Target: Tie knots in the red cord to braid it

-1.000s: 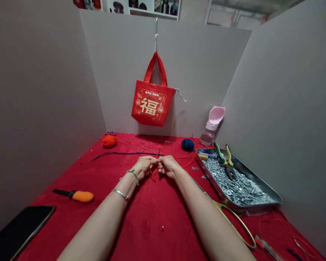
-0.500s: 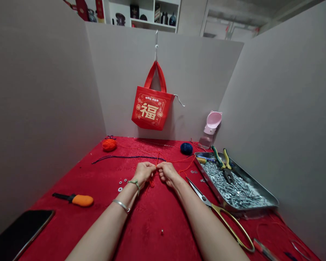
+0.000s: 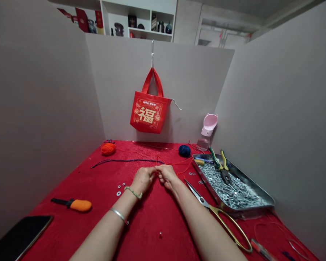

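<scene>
My left hand (image 3: 142, 179) and my right hand (image 3: 167, 175) meet fingertip to fingertip over the red tablecloth (image 3: 149, 217), both pinched closed on a thin red string (image 3: 179, 169) that trails away to the right and back. A green cord bracelet and a silver bangle circle my left wrist. Several small washers (image 3: 120, 187) lie just left of my left hand. A long dark blue cord (image 3: 119, 161) stretches across the cloth beyond my hands.
Gold-handled scissors (image 3: 220, 215) lie right of my right arm. A metal tray (image 3: 254, 189) of screws with pliers (image 3: 220, 163) sits at right. An orange yarn ball (image 3: 108, 148), blue ball (image 3: 184, 150), orange-handled knife (image 3: 76, 204), phone (image 3: 19, 237) and hanging red bag (image 3: 149, 112) surround them.
The view has tilted upward, so everything sits lower in frame. My hands stay together on the red string, drawn slightly closer, with less loose string bunched beneath them.
</scene>
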### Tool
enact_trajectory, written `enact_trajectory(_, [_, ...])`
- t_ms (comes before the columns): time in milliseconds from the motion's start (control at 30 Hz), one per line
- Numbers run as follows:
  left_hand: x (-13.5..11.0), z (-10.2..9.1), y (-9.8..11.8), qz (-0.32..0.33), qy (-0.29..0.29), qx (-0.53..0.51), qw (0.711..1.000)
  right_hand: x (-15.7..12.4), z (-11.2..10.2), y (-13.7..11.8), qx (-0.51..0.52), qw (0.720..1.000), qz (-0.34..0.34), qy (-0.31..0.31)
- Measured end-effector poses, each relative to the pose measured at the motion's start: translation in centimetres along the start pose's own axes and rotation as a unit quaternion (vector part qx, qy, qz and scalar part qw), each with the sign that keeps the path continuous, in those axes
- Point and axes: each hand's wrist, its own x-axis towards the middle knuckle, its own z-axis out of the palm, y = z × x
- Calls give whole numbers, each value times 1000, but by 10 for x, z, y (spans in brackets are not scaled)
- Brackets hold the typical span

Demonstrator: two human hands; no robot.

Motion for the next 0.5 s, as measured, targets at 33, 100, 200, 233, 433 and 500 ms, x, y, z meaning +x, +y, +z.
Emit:
enact_trajectory(33, [0,-4,5,-2,-9,45,999,1,0,0,-3,1000,4,6])
enact_trajectory(100, [0,-16,13,-27,-17,117,993,2,0,0,-7,1000,15,10])
enact_trajectory(200, [3,-39,10,-77,-51,164,982,2,0,-2,-11,1000,26,5])
enact_trajectory(233, [3,-48,6,-98,-70,162,979,2,0,-3,-13,1000,28,1])
enact_trajectory(433, [-3,-98,-17,-240,-161,123,949,2,-1,-5,-38,999,34,-17])
enact_trajectory(500, [-6,-112,-18,-267,-172,125,940,2,-3,-4,-52,998,27,-18])
